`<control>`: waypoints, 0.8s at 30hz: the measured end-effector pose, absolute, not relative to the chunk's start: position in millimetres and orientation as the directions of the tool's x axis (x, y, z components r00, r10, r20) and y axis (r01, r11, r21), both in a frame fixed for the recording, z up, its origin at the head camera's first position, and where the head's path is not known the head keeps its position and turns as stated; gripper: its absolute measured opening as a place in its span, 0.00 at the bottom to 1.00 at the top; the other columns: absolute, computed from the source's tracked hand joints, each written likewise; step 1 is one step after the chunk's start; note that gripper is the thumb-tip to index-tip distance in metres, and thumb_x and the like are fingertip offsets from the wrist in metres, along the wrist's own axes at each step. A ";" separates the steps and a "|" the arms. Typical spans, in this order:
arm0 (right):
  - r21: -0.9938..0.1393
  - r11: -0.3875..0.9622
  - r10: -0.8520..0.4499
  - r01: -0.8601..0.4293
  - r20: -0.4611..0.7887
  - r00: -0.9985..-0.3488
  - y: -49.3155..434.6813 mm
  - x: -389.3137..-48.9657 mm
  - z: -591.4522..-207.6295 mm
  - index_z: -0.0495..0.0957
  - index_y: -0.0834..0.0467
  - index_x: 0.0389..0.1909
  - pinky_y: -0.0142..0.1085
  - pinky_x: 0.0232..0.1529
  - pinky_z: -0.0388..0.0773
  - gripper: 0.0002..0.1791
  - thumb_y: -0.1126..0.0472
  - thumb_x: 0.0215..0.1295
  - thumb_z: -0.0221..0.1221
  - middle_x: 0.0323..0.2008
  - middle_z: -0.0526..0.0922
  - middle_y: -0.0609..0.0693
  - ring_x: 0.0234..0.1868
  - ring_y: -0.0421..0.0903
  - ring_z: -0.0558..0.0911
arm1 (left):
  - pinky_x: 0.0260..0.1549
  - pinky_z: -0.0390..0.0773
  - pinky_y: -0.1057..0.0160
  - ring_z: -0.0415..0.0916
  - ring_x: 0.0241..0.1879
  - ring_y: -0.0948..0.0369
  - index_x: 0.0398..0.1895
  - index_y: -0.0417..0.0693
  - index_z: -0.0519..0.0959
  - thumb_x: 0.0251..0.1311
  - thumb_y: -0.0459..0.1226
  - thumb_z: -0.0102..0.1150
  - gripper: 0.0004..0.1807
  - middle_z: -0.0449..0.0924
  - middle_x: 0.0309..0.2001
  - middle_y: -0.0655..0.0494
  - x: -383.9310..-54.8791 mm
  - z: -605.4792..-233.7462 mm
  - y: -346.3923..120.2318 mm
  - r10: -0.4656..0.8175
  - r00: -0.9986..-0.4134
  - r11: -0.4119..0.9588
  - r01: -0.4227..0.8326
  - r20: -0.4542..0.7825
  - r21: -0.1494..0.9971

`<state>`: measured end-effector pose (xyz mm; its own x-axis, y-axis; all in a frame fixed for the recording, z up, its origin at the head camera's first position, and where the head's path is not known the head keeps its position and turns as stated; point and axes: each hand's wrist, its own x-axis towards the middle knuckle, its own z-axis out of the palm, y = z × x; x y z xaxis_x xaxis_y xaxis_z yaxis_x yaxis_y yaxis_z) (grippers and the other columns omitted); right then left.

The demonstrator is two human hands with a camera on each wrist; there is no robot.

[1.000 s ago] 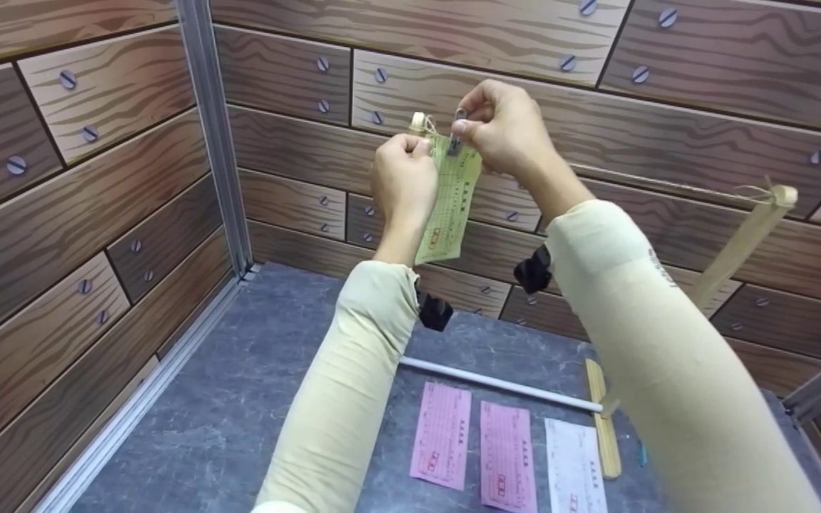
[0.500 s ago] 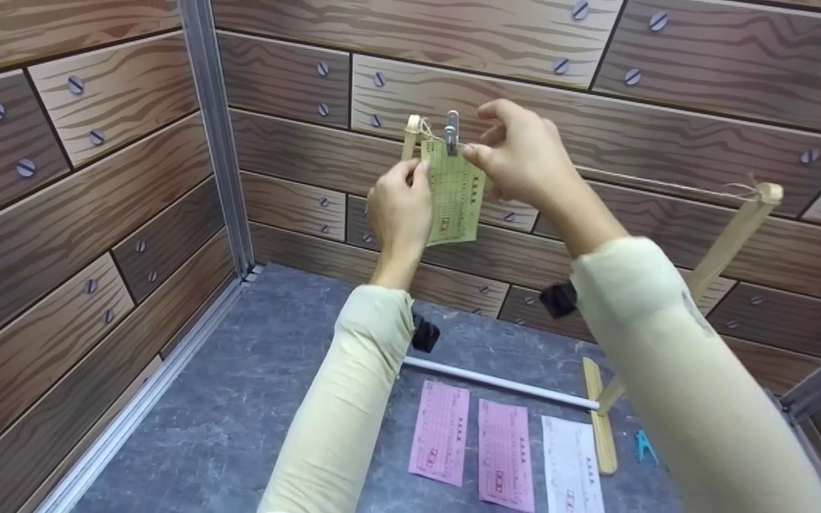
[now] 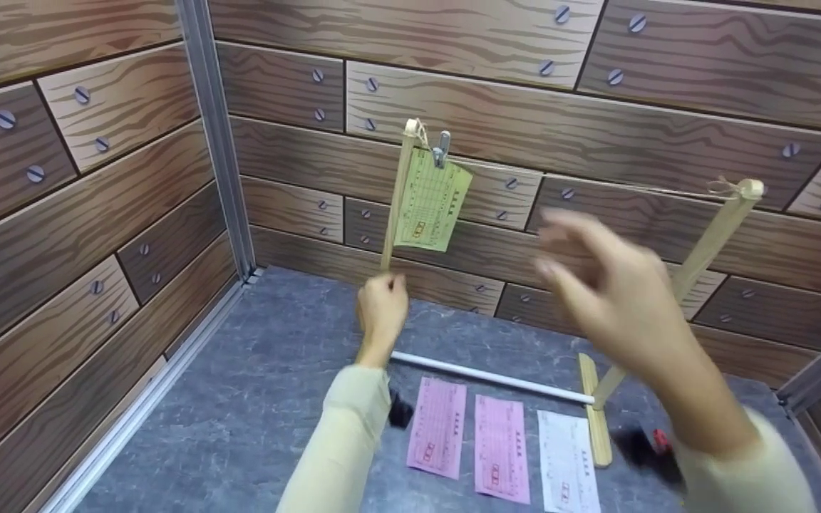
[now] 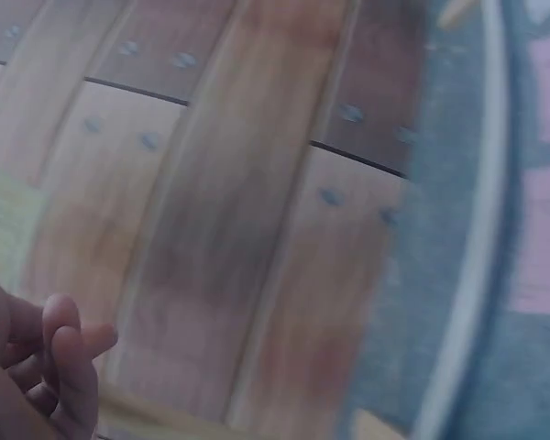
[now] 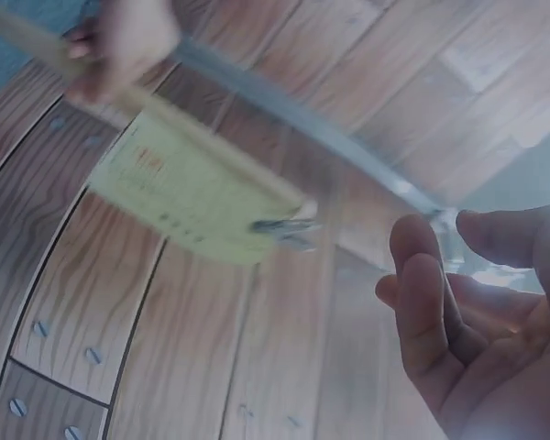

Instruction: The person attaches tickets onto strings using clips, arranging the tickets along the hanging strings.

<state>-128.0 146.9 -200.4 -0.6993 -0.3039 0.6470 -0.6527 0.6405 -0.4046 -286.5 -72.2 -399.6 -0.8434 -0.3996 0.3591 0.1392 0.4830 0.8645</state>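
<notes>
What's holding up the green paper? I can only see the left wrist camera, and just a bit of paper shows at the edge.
Observer: A silvery clip grips the green paper near its top, up at the string.

Operator: Cool! Where does the string go?

Observer: Its far end is knotted at the top of the right-hand wooden post.

Operator: Is the other hand holding something too?

Observer: No, the right hand has nothing in its fingers.

Grey tabletop — two pink slips | white slip — wooden rack foot
</notes>
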 end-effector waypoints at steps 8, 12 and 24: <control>-0.548 0.557 -0.193 -0.624 0.646 -0.739 208.0 -88.4 -266.8 0.79 0.57 0.61 0.29 0.19 0.77 0.28 0.78 0.60 0.65 0.46 0.86 0.50 0.18 0.42 0.81 | 0.15 0.72 0.64 0.71 0.11 0.65 0.24 0.43 0.84 0.69 0.36 0.57 0.15 0.77 0.18 0.58 -263.6 -455.1 -72.2 -0.190 -0.955 0.428 0.127 0.227 0.895; -0.630 0.628 -0.082 -0.456 0.529 -0.844 242.9 -99.3 -298.3 0.80 0.57 0.59 0.33 0.22 0.80 0.19 0.70 0.68 0.63 0.46 0.86 0.55 0.21 0.44 0.84 | 0.16 0.73 0.65 0.71 0.14 0.65 0.27 0.39 0.83 0.70 0.33 0.56 0.13 0.79 0.22 0.54 -255.9 -476.0 -71.3 -0.091 -0.973 0.384 0.163 0.213 0.909; -0.751 0.657 0.272 0.060 0.162 -0.949 339.5 -153.9 -434.3 0.73 0.71 0.60 0.36 0.22 0.81 0.21 0.62 0.73 0.58 0.45 0.81 0.66 0.24 0.48 0.83 | 0.43 0.78 0.46 0.81 0.40 0.44 0.43 0.32 0.85 0.56 0.26 0.63 0.11 0.83 0.36 0.41 -250.0 -540.6 -60.5 0.039 -0.962 0.638 0.232 0.270 0.734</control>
<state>-153.9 339.5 -434.3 -0.9487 0.2717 0.1615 0.0603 0.6572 -0.7513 -250.0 -60.5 -540.6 -0.9621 0.0395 0.2699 0.2321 0.6382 0.7341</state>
